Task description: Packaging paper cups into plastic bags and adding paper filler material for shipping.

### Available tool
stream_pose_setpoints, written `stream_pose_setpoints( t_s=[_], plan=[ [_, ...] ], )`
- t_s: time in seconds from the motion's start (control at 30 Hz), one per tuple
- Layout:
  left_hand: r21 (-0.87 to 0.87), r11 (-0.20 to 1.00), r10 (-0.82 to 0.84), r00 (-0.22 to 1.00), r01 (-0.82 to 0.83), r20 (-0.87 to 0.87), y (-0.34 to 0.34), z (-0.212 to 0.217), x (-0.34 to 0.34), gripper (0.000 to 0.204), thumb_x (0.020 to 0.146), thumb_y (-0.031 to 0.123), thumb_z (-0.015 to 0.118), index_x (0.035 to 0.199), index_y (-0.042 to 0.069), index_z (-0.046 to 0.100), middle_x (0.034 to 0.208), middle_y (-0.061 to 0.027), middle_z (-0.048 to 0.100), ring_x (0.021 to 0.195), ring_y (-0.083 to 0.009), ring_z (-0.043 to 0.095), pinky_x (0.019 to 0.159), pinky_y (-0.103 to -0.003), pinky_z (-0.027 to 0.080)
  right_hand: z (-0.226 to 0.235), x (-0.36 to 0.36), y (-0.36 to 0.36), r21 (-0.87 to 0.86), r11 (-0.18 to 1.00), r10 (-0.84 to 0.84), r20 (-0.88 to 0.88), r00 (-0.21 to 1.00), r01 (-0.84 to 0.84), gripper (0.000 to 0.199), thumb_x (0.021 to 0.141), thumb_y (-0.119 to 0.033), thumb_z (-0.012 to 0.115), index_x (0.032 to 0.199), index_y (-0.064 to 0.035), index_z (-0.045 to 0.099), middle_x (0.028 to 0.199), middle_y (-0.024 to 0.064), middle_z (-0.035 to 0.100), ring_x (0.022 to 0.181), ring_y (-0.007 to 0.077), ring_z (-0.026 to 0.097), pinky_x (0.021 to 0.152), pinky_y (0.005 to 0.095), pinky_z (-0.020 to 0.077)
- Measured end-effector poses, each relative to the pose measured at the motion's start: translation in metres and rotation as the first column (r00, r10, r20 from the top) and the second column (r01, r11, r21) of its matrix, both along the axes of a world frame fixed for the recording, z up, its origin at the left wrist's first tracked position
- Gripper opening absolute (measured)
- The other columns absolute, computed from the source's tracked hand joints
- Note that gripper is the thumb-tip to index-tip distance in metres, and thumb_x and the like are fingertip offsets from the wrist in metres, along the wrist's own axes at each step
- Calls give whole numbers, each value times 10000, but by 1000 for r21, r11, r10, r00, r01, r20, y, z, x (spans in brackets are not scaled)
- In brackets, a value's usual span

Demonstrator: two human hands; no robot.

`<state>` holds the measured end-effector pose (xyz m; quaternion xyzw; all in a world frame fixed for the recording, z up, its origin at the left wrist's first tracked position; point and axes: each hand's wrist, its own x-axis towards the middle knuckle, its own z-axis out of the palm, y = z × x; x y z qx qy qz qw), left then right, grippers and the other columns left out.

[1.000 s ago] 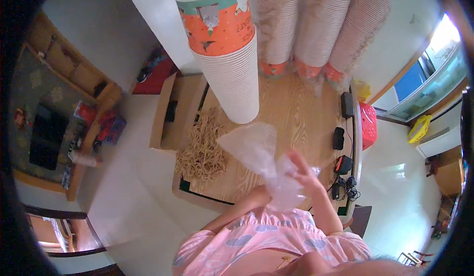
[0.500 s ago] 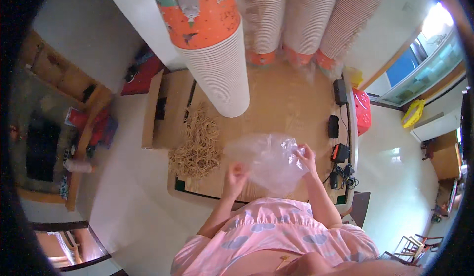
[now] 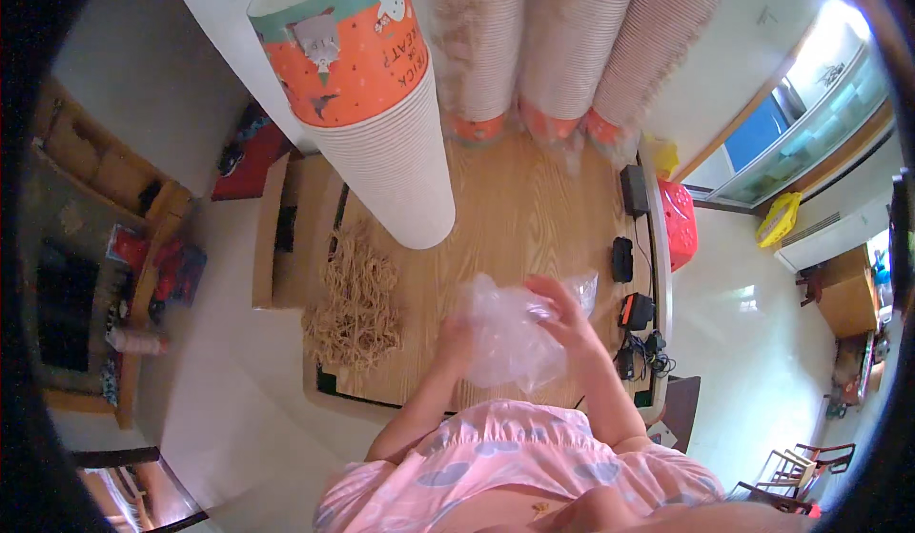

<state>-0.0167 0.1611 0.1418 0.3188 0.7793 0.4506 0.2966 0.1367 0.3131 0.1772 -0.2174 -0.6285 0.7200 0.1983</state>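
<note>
A crumpled clear plastic bag point(image 3: 510, 347) is between my two hands, low over the near side of the wooden table. My right hand point(image 3: 569, 328) grips it from the right, with fingers bent over the film. At the bag's left edge is my left hand point(image 3: 454, 347); its fingers are blurred and partly covered by the plastic. Beyond the hands stands a tall stack of white paper cups point(image 3: 391, 161), the top one printed orange and green. To the left lies a loose heap of tan twisted paper cords point(image 3: 353, 309).
Several cup stacks in clear wrapping point(image 3: 572, 47) stand along the far edge. Black adapters and cables point(image 3: 637, 312) line the right edge, with a red plastic basket point(image 3: 678, 223) beyond. An open cardboard box point(image 3: 286, 247) adjoins the table's left side.
The bag is more bunched up, and my right hand has moved inward over it. My left hand has come against its left edge. The whole view has shifted slightly.
</note>
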Motion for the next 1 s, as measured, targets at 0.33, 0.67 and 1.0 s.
stream_pose_setpoints(
  t_s=[0.33,0.67,1.0],
  plan=[
    [250,909,-67,476,-333,877,54,-30,-17,561,790,230,665,1265,34,439,1199,-76,535,1060,-189,541,856,-343,478,-56,-6,-10,395,908,59,203,977,-137,952,681,-160,791,1424,-82,200,1473,71,216,1336,217,229,1042,374,291],
    [300,894,33,714,-334,699,90,-76,-58,665,830,211,633,1386,123,278,1292,-101,426,1165,-215,439,940,-404,405,-66,-156,207,443,798,-512,140,847,409,603,629,-16,630,1213,0,481,1053,130,612,997,244,575,878,355,452],
    [66,968,-116,660,244,-742,270,-63,-116,664,735,140,627,1351,140,380,1410,-171,288,1285,-400,272,1030,-491,279,-108,-206,270,228,830,-473,-196,859,509,503,768,-17,567,1258,-63,461,1282,161,473,1177,291,459,958,414,377]
  ],
)
